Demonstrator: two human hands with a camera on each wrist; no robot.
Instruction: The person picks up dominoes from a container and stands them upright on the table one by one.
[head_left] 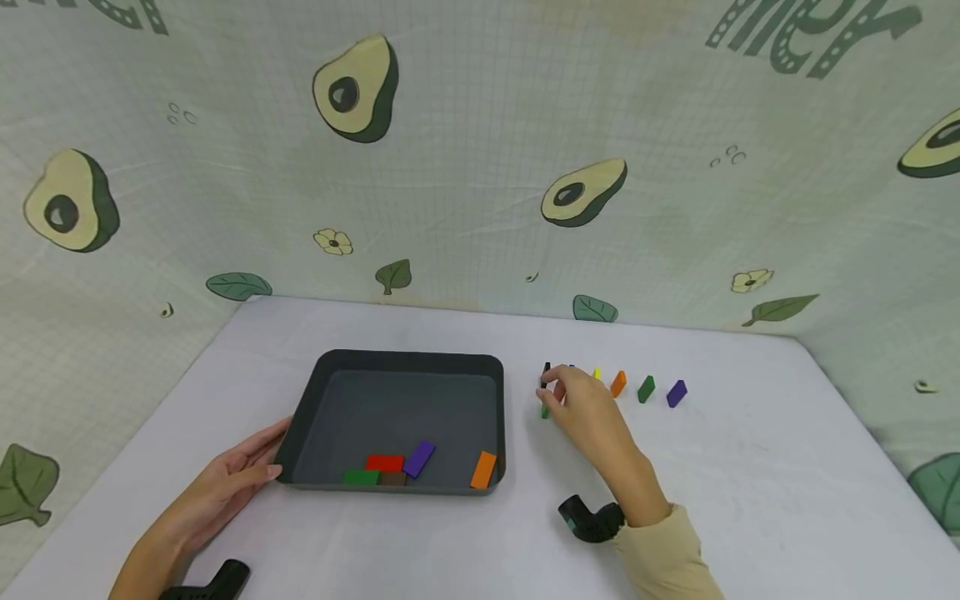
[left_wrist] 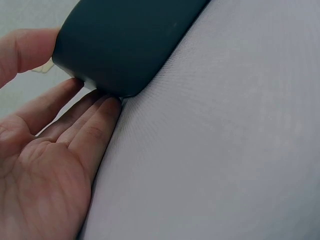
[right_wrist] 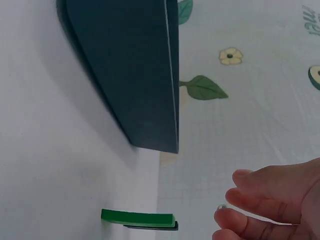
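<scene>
Here's my left grip (head_left: 234,482), pinching the near left corner of the dark tray (head_left: 405,408), thumb at the rim and fingers low on the outer wall. Inside the tray, along its near side: a red block (head_left: 386,462), a flat green block (head_left: 362,477) and a brown block (head_left: 393,479) close together, a slanted purple block (head_left: 419,459) at their right, and an orange block (head_left: 483,470) by the right wall. Right of the tray, my right grip (head_left: 588,408) hangs loosely bent, fingers holding nothing, just beside a black block (head_left: 546,367) and an upright green block (head_left: 545,412). Farther right of the tray, on the white counter (head_left: 787,467), stand a half-hidden yellow block (head_left: 597,373), then a second orange block (head_left: 618,383), a third green block (head_left: 647,389) and a second purple block (head_left: 677,393). Behind the tray rises an avocado-print cloth (head_left: 465,125).
</scene>
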